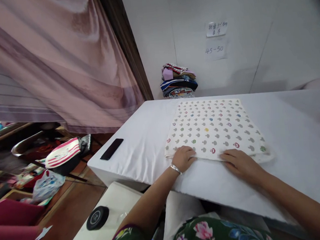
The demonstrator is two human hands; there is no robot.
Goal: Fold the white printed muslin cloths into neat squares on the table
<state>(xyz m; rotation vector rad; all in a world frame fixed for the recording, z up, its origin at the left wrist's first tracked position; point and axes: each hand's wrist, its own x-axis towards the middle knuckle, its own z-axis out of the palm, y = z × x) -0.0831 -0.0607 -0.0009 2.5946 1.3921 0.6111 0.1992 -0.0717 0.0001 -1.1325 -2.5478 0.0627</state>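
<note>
A folded white cloth [205, 138] printed with grey, red, green, blue and yellow mushrooms lies flat on the white-covered table in front of me. My left hand [183, 158], with a silver bracelet at its wrist, rests on the cloth's near edge toward the left corner. Its fingers lie over the fabric, with the thumb apart from them. Farther right along the same edge, my right hand [242, 165] touches the cloth with fingers stretched out, palm down. Neither hand has lifted the fabric off the table.
A black phone [111, 149] lies on the white tablecloth [141, 136] at the left. Folded clothes [178, 81] are stacked at the back against the wall. Below left, a round black object [98, 217] sits on a white surface. A pink curtain [69, 60] hangs behind a cluttered chair [65, 157].
</note>
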